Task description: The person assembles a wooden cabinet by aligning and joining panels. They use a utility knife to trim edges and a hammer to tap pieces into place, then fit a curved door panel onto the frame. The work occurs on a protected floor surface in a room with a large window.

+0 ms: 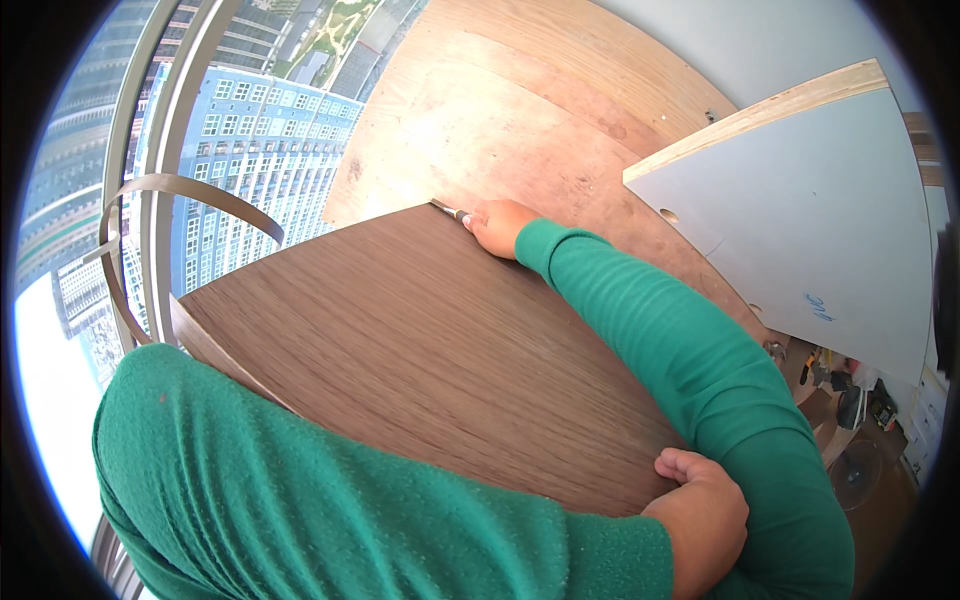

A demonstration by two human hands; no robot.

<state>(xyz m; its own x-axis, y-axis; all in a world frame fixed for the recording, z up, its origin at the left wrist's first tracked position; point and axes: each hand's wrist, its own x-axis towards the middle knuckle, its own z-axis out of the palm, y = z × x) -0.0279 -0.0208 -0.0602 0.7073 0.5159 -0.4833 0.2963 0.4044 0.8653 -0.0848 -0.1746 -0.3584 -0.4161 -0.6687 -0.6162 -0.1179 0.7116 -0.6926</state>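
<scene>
A large brown wood-grain board (440, 350) lies across the middle of the view. At its far corner my right hand (497, 227) is closed around a slim tool (453, 211) with a narrow front part. The tool's tip meets the board's far edge; I cannot tell its exact kind. My left arm crosses in front, and my left hand (705, 515) is curled at the board's near right edge, next to my right sleeve. Its fingers are closed on the board, partly hidden. A thin brown strip (215, 198) curls up beside the board's left corner.
A tall window (160, 200) with buildings outside stands on the left. Reddish plywood (500, 130) lies beyond the board. A grey-white panel (820, 210) with a pale wood edge leans at the right. Tools and clutter (850, 385) lie below it.
</scene>
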